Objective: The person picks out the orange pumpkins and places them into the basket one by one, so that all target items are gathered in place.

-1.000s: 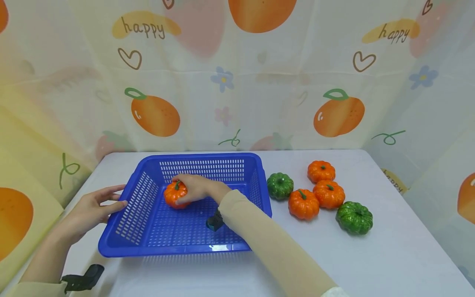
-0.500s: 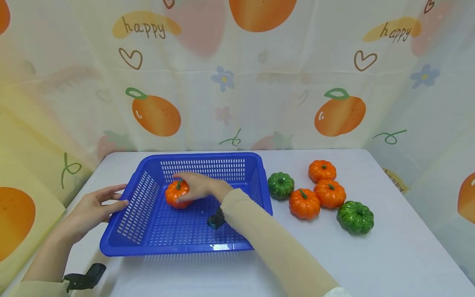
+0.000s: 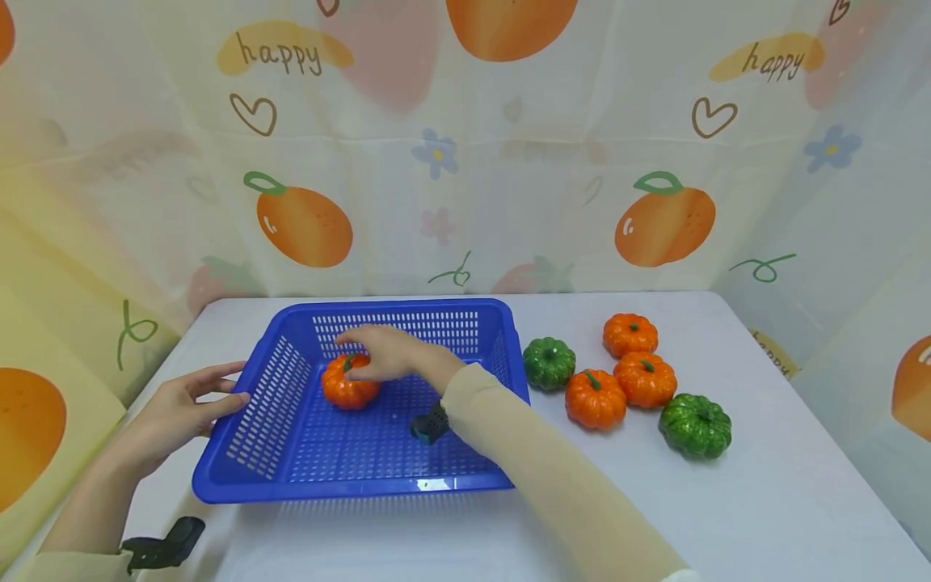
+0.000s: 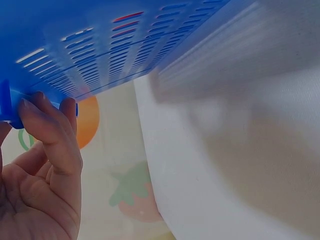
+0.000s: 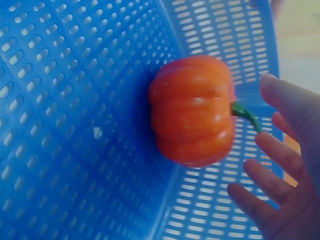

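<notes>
A blue plastic basket (image 3: 327,490) with slotted walls stands on the white table, and an orange mini pumpkin (image 3: 347,391) with a green stem sits upright inside it on the left. My right hand (image 3: 393,354) hovers just over that pumpkin. In the right wrist view its fingers are spread, apart from the pumpkin's body and close to the stem, holding nothing. At the basket's left side, my left hand (image 3: 178,414) holds the rim. The left wrist view shows its curled fingers (image 4: 47,125) at the rim from below.
Right of the basket lie a green pumpkin (image 3: 549,364), a darker green one (image 3: 695,427) and three orange pumpkins (image 3: 595,400), grouped on the white table (image 3: 785,485). A fruit-printed cloth (image 3: 480,210) hangs behind the table's back edge.
My right hand has let go of the orange pumpkin and lifted slightly up off it, leaving it in the basket. The left hand has stayed at the rim.
</notes>
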The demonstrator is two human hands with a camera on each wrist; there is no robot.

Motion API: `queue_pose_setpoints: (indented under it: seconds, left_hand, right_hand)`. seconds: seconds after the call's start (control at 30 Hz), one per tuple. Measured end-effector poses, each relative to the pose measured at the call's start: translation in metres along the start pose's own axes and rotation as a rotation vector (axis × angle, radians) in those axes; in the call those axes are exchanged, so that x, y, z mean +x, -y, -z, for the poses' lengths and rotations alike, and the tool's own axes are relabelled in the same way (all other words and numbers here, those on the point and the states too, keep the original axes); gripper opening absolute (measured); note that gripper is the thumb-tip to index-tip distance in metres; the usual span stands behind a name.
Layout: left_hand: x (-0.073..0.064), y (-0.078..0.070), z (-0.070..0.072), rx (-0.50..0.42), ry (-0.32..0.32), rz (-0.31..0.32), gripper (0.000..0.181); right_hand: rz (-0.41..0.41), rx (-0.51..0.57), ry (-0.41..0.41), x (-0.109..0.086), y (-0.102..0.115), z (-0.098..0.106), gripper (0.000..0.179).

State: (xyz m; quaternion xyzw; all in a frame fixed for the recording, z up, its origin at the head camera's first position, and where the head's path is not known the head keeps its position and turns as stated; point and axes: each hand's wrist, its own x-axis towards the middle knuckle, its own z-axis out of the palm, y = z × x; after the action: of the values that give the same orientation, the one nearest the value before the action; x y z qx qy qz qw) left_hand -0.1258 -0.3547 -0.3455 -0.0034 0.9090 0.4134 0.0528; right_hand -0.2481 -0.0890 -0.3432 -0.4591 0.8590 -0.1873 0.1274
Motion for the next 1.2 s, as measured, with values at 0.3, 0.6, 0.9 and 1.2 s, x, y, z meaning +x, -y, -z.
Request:
queue_pose_setpoints:
  seconds: [0.3, 0.6, 0.9, 1.2]
  left_hand:
    - [0.001, 0.001, 0.0, 0.001, 0.003, 0.006, 0.064]
    - [0.002, 0.001, 0.0, -0.006, -0.001, 0.006, 0.064]
    - [0.001, 0.002, 0.001, 0.011, -0.001, 0.004, 0.064]
    - [0.002, 0.0, 0.0, -0.005, 0.006, 0.0, 0.064]
  right_hand:
    - [0.024, -0.033, -0.03, -0.01, 0.008, 0.014, 0.049]
    - [0.069, -0.026, -0.062, -0.022, 0.016, 0.028, 0.05]
    - [0.116, 0.01, -0.141, -0.04, 0.025, 0.046, 0.049]
    - [0.149, 0.021, -0.211, -0.063, 0.025, 0.06, 0.047]
